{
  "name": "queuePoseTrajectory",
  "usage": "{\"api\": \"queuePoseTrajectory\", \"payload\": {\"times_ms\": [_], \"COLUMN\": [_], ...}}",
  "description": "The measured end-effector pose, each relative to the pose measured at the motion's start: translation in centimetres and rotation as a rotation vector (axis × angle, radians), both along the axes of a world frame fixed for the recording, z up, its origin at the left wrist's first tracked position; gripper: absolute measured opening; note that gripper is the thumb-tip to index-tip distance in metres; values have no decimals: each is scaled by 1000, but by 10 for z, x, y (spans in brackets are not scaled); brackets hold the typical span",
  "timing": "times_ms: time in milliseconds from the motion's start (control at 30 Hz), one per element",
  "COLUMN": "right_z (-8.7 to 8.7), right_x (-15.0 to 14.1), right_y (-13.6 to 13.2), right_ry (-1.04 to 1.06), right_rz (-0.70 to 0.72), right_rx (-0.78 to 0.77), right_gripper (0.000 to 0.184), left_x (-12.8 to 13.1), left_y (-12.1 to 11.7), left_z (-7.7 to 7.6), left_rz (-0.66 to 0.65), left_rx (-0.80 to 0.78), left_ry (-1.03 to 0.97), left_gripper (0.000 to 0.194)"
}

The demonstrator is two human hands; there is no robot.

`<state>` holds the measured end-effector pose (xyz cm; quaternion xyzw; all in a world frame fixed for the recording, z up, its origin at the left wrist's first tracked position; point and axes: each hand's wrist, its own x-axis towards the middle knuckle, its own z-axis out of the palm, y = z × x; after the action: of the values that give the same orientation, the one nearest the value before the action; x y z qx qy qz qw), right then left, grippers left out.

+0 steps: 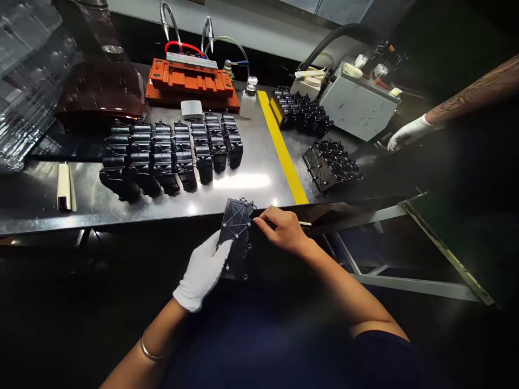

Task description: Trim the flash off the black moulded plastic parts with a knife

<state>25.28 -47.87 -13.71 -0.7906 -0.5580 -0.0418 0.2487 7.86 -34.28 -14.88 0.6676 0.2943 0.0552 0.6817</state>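
A black ribbed plastic part (239,221) is held up in front of the bench edge by my left hand (205,267), which wears a white glove. The glove's thumb lies across the part's flat face, and the fingers behind it are hidden. On the part's right side is my bare right hand (281,227), its thumb and fingers pinched together close to the edge. A slim cream-coloured stick (305,223) pokes out behind that hand; its tip is too small to make out.
Rows of similar black parts (162,156) stand on the metal bench (259,186). Beyond a yellow strip (284,151) are more black parts (332,165). An orange fixture (190,81), a white bottle (248,100) and a cream-handled tool (64,186) are also there. A co-worker's gloved hand (409,134) reaches in from the right.
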Motion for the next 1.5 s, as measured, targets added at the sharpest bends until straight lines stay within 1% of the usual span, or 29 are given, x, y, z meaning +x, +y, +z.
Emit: {"api": "queuePoseTrajectory", "payload": {"times_ms": [67,200,300,400,500,600,700,833,933,1100,1200,1400,1500], "right_z": [1,3,2,0,-3,-5,-6,-6,-6,-8,-9,-11,-11], "right_x": [-1,-1,-2,-3,-5,-7,-8,-8,-8,-7,-6,-8,-12], "right_y": [-1,1,2,3,3,2,1,-1,-1,-2,-3,-5,-7], "right_ry": [-33,-112,-129,-148,-129,-113,-100,-104,-90,-54,-39,71,110], "right_rz": [26,4,8,-24,-25,-57,-59,-69,-55,-57,-84,-79,-99], "right_rx": [-24,-31,-13,13,35,57,55,63,64,91,95,110,115], "right_gripper": [30,34,33,33,33,33,33,33,32,30,31,28,28], "left_x": [0,0,1,1,0,0,0,0,0,1,1,0,0], "left_y": [-1,-3,-3,-3,-2,-3,-3,-3,-4,-4,-4,-4,-4], "left_z": [-2,-3,-3,-3,-4,-5,-5,-5,-4,-1,-1,-5,-5], "left_rz": [21,62,48,35,33,32,30,58,67,57,65,64,67], "left_rx": [6,-7,-1,19,22,5,7,15,-3,-7,1,2,6], "left_ry": [-8,-23,-15,-8,-8,-10,-8,-12,-14,-5,-10,-14,-16], "left_gripper": [43,41,40,41,42,42,42,42,45,43,44,48,47]}}
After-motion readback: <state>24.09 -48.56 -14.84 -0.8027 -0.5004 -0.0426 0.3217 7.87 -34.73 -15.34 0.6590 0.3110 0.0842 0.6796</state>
